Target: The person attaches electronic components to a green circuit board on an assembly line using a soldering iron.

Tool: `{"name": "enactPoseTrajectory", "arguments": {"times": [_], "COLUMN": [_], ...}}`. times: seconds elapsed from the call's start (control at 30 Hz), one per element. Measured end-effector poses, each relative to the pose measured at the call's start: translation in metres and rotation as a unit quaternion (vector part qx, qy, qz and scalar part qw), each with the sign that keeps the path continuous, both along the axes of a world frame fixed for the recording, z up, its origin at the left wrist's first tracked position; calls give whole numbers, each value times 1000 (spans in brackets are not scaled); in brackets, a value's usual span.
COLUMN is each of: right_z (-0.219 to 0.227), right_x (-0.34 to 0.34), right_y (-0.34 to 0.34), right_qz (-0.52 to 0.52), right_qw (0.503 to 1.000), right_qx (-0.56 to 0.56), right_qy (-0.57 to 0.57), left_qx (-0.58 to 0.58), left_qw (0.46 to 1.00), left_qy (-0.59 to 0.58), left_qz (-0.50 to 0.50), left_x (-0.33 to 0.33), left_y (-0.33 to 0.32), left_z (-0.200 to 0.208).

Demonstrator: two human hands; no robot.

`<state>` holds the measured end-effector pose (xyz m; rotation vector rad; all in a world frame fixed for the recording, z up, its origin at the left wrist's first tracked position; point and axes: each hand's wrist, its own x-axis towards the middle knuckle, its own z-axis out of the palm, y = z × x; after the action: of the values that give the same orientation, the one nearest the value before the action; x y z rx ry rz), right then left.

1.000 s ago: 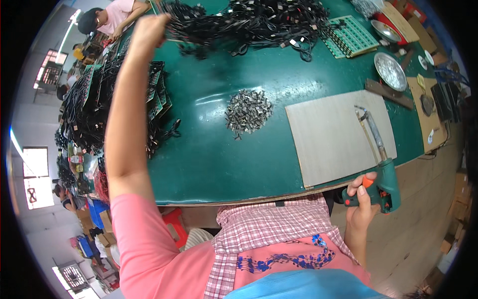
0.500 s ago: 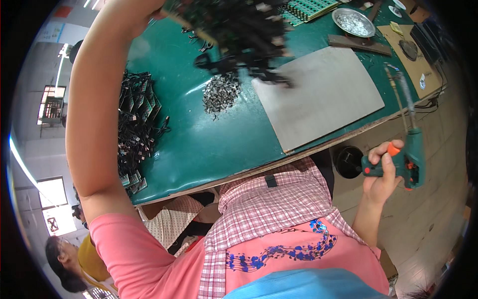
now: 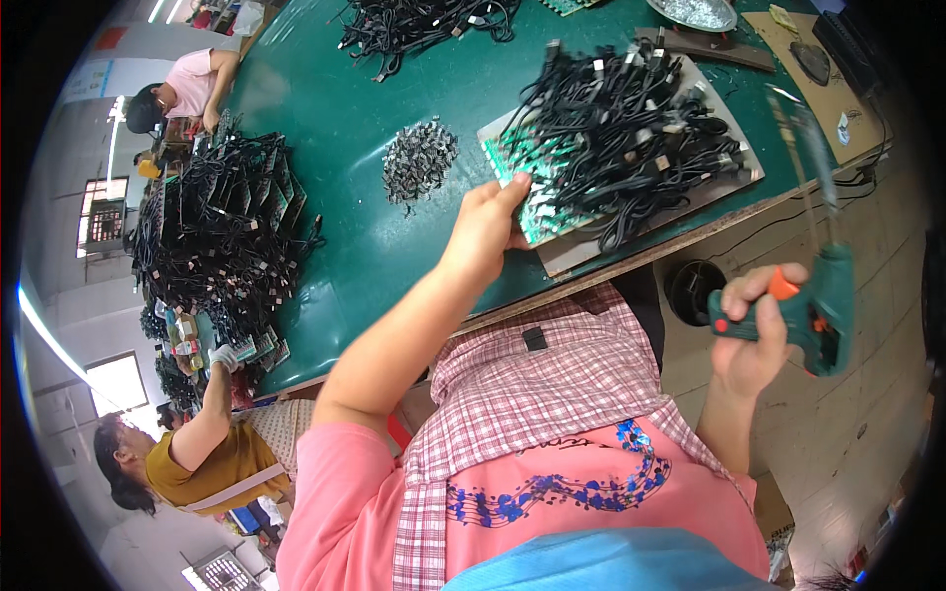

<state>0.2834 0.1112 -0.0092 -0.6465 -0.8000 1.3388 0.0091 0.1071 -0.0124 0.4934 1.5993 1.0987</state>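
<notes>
My left hand (image 3: 483, 227) pinches the near-left edge of a green circuit board panel (image 3: 537, 197). Many black USB cables (image 3: 631, 138) hang off this panel and fan out to the right. The bundle rests on a flat pale grey board (image 3: 564, 258), covering most of it. In my right hand (image 3: 754, 350), off the table's right edge, is a green soldering gun (image 3: 833, 310) with an orange trigger. Its long thin tip points up toward the far side, slightly blurred, and my fingers wrap the handle.
A heap of small metal parts (image 3: 419, 163) lies left of the panel. More cabled panels (image 3: 217, 227) are stacked at the left, with two co-workers beside them. Black cables (image 3: 424, 30), a metal dish (image 3: 695, 12) and a dark strip (image 3: 714, 49) sit farther back.
My left hand has come down and right from the far left, bringing the cabled panel onto the grey board. The soldering gun stays off the table's right edge.
</notes>
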Motion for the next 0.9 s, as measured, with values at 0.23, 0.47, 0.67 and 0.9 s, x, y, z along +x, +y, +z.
{"name": "enactPoseTrajectory", "arguments": {"times": [0.23,0.47,0.67,0.9], "right_z": [17,45,55,57], "right_x": [-56,-51,-83,-85], "right_y": [3,22,25,27], "right_qz": [177,132,-52,-111], "right_qw": [983,955,846,897], "right_qx": [-52,76,153,117], "right_qy": [7,-257,-508,-412], "left_qx": [-111,40,51,254], "left_qw": [985,976,943,918], "left_qy": [38,-123,-235,17], "left_qz": [-129,-176,-230,-305], "left_x": [-2,9,1,17], "left_y": [-6,28,45,34], "left_z": [15,80,115,57]}}
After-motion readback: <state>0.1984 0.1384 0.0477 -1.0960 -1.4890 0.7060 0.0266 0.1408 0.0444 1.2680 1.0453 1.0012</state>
